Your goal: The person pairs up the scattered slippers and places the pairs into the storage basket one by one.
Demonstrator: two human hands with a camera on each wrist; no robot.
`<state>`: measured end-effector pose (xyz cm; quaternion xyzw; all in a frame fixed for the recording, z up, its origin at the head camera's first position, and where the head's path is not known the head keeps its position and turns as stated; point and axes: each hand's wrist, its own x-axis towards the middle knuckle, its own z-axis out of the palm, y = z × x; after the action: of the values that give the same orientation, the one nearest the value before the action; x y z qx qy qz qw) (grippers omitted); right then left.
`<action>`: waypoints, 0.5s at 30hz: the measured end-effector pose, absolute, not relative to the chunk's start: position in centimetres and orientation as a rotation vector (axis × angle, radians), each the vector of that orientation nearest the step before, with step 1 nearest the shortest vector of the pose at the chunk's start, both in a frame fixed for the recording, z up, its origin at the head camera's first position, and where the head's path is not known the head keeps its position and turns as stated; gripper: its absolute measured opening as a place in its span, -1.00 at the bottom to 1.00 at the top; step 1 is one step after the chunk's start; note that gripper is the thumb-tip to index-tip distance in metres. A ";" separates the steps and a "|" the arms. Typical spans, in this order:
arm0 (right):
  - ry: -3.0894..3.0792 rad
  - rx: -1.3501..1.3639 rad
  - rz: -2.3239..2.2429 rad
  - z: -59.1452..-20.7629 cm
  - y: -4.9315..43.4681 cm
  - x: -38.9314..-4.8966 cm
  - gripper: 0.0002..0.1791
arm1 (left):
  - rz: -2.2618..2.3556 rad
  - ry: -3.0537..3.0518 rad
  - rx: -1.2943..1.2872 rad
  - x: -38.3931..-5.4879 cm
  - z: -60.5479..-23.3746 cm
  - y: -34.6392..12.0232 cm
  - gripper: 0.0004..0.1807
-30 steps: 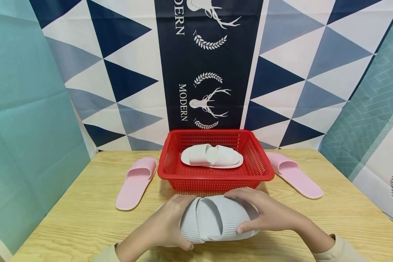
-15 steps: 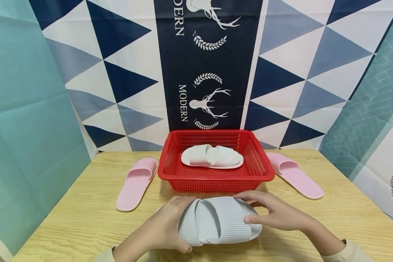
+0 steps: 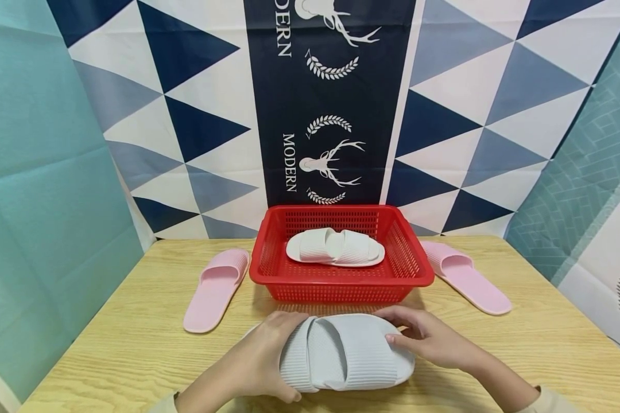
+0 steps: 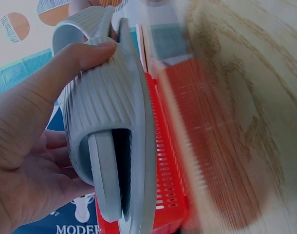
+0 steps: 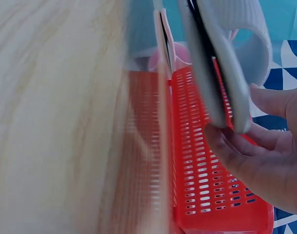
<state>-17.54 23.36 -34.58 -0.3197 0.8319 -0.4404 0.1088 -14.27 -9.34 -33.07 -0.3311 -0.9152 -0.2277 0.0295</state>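
A pair of pale grey ribbed slippers (image 3: 369, 353), fitted one into the other, lies sideways in front of the basket at the near middle of the table. My left hand (image 3: 263, 355) grips the left strap, thumb on the near side and fingers on the far side. In the left wrist view, the thumb lies across the ribbed strap (image 4: 100, 97) and the soles stand edge-on over the table. My right hand (image 3: 429, 338) holds the right end, its thumb on top. The right wrist view shows its fingertips at the ends of the two soles (image 5: 216, 73), with a dark gap between them.
A red perforated basket (image 3: 341, 281) stands at the back middle against the patterned cloth (image 3: 201, 115). Inside it lies a white slipper pair (image 3: 315, 246). One pink slipper (image 3: 212, 298) lies left of the basket, another pink slipper (image 3: 475, 287) to its right, on the wooden table (image 3: 139, 321).
My right hand has slid rightward along the slippers to their end, uncovering more of the right strap. The slippers have shifted slightly toward me; the left hand keeps its grip.
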 end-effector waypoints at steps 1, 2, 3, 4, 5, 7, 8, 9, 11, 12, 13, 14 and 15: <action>2.446 -0.945 -1.305 -34.6 23.4 -17.5 -0.56 | -0.706 -2.822 -1.021 -14.2 -33.1 -9.4 0.10; 2.445 -0.944 -1.316 -34.7 23.4 -17.5 -0.56 | -0.711 -2.821 -1.020 -14.2 -33.1 -9.4 0.11; 2.440 -0.932 -1.328 -34.8 23.4 -17.4 -0.55 | -0.716 -2.820 -1.019 -14.2 -33.1 -9.5 0.11; 2.428 -0.911 -1.343 -34.8 23.4 -17.4 -0.55 | -0.720 -2.818 -1.019 -14.2 -33.1 -9.5 0.12; 2.418 -0.879 -1.357 -34.9 23.4 -17.4 -0.54 | -0.722 -2.814 -1.020 -14.2 -33.2 -9.6 0.12; 2.399 -0.778 -1.384 -34.9 23.5 -17.5 -0.52 | -0.725 -2.802 -1.024 -14.1 -33.2 -9.7 0.12; 2.384 -0.712 -1.395 -34.9 23.5 -17.5 -0.50 | -0.724 -2.797 -1.026 -14.1 -33.2 -9.7 0.12; 2.360 -0.647 -1.410 -34.9 23.6 -17.5 -0.48 | -0.723 -2.790 -1.027 -14.1 -33.3 -9.7 0.12; 2.269 -0.545 -1.466 -34.9 23.7 -17.6 -0.45 | -0.724 -2.775 -1.025 -14.0 -33.3 -9.8 0.12; 2.204 -0.506 -1.504 -34.9 23.9 -17.7 -0.44 | -0.723 -2.767 -1.024 -14.0 -33.4 -9.8 0.12; 2.126 -0.484 -1.552 -35.0 24.0 -17.7 -0.44 | -0.725 -2.758 -1.022 -14.0 -33.4 -9.7 0.12; 2.041 -0.467 -1.602 -35.1 24.2 -17.8 -0.46 | -0.725 -2.751 -1.018 -14.0 -33.4 -9.7 0.12; 1.950 -0.458 -1.652 -35.2 24.3 -17.8 -0.51 | -0.730 -2.743 -1.017 -14.0 -33.5 -9.7 0.13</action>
<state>-17.79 24.32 -35.19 -0.1699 0.7234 -0.6128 0.2690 -13.97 -9.71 -33.48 -0.3365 -0.9080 -0.2416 0.0631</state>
